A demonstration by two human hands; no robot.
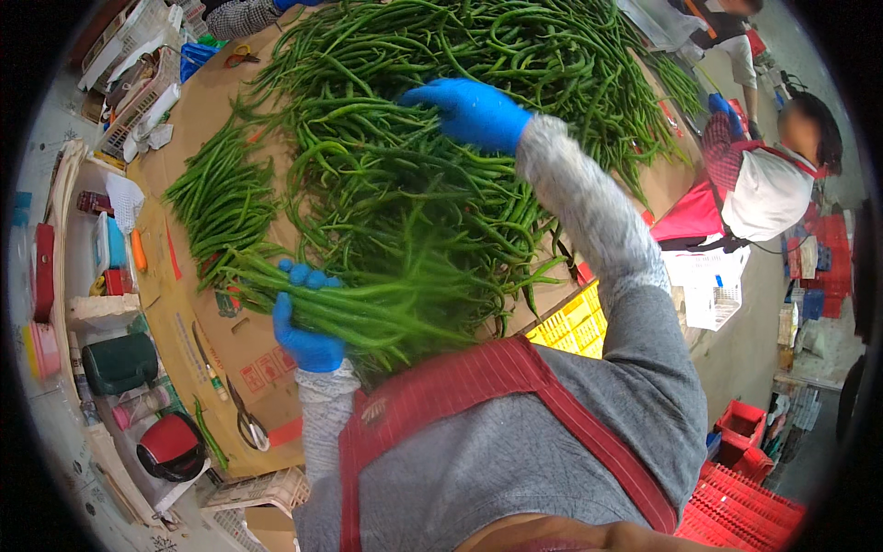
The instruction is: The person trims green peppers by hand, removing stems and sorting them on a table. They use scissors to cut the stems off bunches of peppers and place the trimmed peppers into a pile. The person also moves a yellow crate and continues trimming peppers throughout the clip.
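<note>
Long green chili peppers (552, 41) lie in a large heap over the cardboard-covered table. My left hand (303, 324), in a blue glove, is closed round a bunch of long green peppers (386, 310) just above the heap's near edge; the bunch's right end is blurred. Over the middle of the heap reaches my right hand (472, 114), also blue-gloved, its fingertips at the peppers; whether it grips any cannot be told. To the left lies a smaller, aligned pile of green peppers (224, 193).
Scissors (247, 421), a knife (207, 362) and a single pepper (210, 433) lie at the near left. More scissors (241, 56) are at the far left. A yellow crate (576, 321) stands by the near right edge. Co-workers (766, 179) are at the right; another's sleeve (241, 17) shows top left.
</note>
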